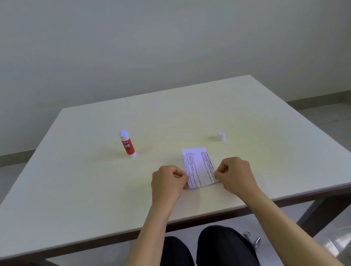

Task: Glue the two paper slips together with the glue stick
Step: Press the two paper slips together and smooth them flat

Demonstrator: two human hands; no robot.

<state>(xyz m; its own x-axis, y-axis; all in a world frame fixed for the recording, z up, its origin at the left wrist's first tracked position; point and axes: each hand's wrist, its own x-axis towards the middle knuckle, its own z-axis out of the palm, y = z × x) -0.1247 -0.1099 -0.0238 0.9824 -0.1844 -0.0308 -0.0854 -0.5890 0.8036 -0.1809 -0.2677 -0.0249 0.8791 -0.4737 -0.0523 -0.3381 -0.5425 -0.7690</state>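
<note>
While both hands pinch the near end of the printed paper [199,168], the sheet lies on the pale desk [87,191] close to its front edge, its long sides running away from the person. Only one rectangle of paper can be made out, with lines of small dark text along both long edges and a blank strip down the middle; whether it is two slips laid one on the other cannot be told. The left hand [168,182] is curled into a loose fist, thumb and forefinger closed on the paper's near left edge. The right hand [235,174] is curled the same way, its thumb and forefinger closed on the near right edge. The far end of the paper looks a little lifted or bent, though the blur makes this uncertain. The glue stick [128,144], red with a white base, stands upright and uncapped well to the left of the paper and farther back, apart from both hands. Its white cap [221,136] stands alone on the desk just beyond the paper's far right corner. Below the desk's front edge the person's dark trousers [202,258] show.
</note>
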